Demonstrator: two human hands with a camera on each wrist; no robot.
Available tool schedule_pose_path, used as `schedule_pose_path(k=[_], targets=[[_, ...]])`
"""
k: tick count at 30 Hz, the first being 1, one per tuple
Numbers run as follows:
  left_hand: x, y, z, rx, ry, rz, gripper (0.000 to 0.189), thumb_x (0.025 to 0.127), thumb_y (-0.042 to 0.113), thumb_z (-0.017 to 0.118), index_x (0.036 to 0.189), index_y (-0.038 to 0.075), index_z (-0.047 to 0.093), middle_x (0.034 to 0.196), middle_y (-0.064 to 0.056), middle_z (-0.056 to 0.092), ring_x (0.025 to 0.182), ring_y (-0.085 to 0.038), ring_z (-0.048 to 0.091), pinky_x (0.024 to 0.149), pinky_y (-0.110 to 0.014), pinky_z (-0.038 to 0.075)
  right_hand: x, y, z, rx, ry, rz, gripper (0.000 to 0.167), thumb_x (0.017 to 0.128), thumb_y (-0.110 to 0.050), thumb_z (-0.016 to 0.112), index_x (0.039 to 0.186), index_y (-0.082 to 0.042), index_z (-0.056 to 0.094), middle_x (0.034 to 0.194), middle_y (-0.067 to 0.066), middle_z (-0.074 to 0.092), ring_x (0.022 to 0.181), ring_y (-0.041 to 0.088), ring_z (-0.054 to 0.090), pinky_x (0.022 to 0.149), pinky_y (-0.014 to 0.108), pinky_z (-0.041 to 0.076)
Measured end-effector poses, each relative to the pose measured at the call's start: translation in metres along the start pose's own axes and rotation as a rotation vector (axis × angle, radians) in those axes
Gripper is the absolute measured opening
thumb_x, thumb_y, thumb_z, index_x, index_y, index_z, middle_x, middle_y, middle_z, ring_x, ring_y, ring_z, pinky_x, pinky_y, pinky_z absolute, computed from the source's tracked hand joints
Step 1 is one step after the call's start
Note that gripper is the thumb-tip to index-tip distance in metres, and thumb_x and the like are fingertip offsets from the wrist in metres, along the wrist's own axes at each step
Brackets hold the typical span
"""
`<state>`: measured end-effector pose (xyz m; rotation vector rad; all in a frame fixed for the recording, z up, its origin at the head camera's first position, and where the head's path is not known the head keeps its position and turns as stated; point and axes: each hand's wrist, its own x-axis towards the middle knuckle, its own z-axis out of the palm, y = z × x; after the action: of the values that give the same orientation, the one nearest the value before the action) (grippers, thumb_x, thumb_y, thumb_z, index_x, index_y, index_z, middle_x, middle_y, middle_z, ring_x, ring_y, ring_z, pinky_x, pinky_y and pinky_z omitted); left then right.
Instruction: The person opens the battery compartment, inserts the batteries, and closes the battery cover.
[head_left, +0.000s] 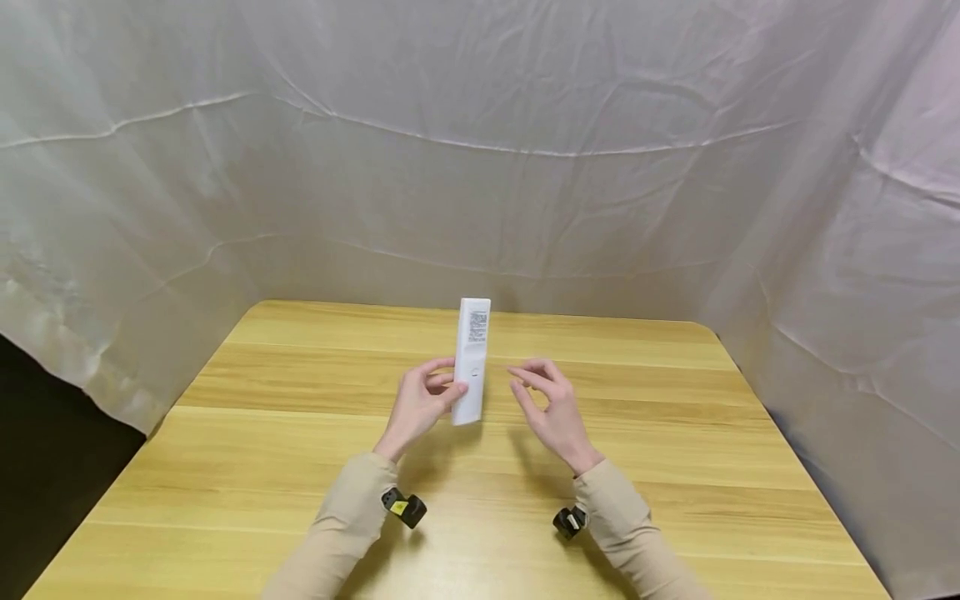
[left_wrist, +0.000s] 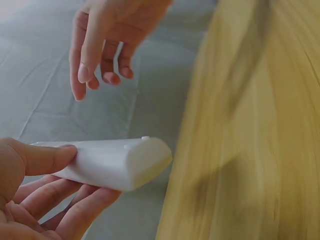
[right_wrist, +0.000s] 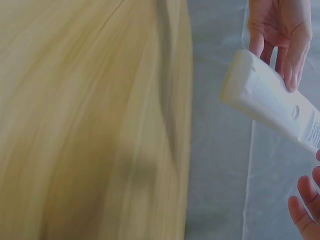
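My left hand [head_left: 418, 402] grips a white remote control [head_left: 470, 360] by its lower left edge, thumb on the near face and fingers behind. The remote stands nearly upright above the table, its back turned to me, with a printed label at the top and a small round latch mark lower down. In the left wrist view the rounded end of the remote [left_wrist: 112, 162] points right. My right hand [head_left: 557, 412] hovers just right of it, apart from it and holding nothing, its fingers loosely bent and the thumb separate.
A light wood-grain table [head_left: 262, 467] lies beneath both hands. Pale, creased cloth [head_left: 525, 208] hangs behind it and at the sides. Each sleeve cuff carries a small black camera [head_left: 405, 507]. At the far left is a dark area beyond the cloth.
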<state>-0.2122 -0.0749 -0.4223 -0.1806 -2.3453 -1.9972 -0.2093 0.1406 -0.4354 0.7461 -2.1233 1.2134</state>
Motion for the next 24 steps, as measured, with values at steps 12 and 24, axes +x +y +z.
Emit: schedule_pose_path(k=[12,24], targets=[[-0.002,-0.006,-0.008,0.417,0.001,0.211,0.041,0.09,0.0,0.069,0.13,0.0,0.063,0.116,-0.027,0.072,0.082,-0.033,0.075,0.059,-0.025,0.064,-0.011,0.023,-0.022,-0.105,-0.076,-0.001,0.02,0.089,0.004,0.07,0.108,0.002,0.074,0.104,0.014,0.064,0.091,0.024,0.064,0.074,0.036,0.062],[0.013,-0.018,-0.018,1.01,-0.012,0.589,0.038,0.09,-0.004,0.067,0.126,0.007,0.066,0.076,-0.011,0.074,0.052,-0.012,0.051,0.039,-0.014,0.036,-0.015,0.044,-0.051,-0.256,-0.188,0.08,0.024,0.091,0.001,0.069,0.114,0.005,0.071,0.108,0.018,0.065,0.093,0.03,0.065,0.076,0.05,0.061]])
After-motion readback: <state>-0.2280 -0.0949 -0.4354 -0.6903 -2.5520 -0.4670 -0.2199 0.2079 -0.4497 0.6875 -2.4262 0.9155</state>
